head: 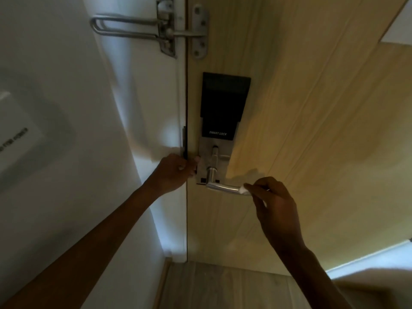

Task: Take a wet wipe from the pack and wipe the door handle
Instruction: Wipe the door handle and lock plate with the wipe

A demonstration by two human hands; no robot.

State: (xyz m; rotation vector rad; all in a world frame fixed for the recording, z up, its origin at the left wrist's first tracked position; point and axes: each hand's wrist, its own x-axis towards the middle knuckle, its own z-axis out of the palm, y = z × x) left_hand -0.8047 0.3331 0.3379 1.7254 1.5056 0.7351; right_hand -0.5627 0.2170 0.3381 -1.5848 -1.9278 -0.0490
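Fingers (256, 192) of my right hand (278, 210) are pinched shut on a small bunched white wet wipe (245, 190), pressing it against the free end of the silver metal lever door handle (223, 188). Only a bit of the wipe shows past the fingertips; the rest is hidden in the grip. Handle runs roughly level, pointing right from its round neck on the brushed metal lock plate (205, 161).

My left hand (176, 172) is at the door edge, just left of the lock plate. Its fingers are curled closed around the edge of the pale wood-grain door (301, 108), thumb tip lying on the door face beside the plate. I hold nothing else in it.

Above the plate sits a black rectangular smart lock panel (223, 103), lettered "SMART LOCK" at its lower end. Higher up, a silver swing-bar door guard (133, 25) spans from the white wall (78, 85) side to a bracket on the door.

Pale wood-look floor (223, 286) shows at the bottom between my forearms. I cannot see the wipe pack in this view.
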